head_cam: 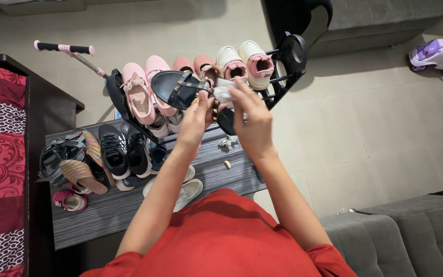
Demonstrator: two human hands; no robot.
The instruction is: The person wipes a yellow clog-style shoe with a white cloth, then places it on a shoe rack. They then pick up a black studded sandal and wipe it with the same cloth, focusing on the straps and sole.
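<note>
Hands first: the left hand [197, 115] grips a black sandal [180, 88] with gold studs, fingers closed around its middle strap, holding it level above a shoe rack [288, 56]. Just beside it, the right hand [249, 115] pinches a small white cloth [223, 94] between thumb and fingertips and presses it against the sandal's heel end. The step in hand looks like wiping the sandal clean. Judging from the grip, the next stroke calls for the left fingers to keep the sandal steady, or turn it, while the cloth reaches the unwiped straps. Below the fingers lies a grey striped bench [129, 205] with black sneakers [113, 149] and woven heels [80, 172]. Beyond the fingertips, pink shoes [138, 92] and white-and-pink sneakers [244, 60] sit on the rack. Farther off, a purple toy car [439, 51] stands on the tiled floor.
</note>
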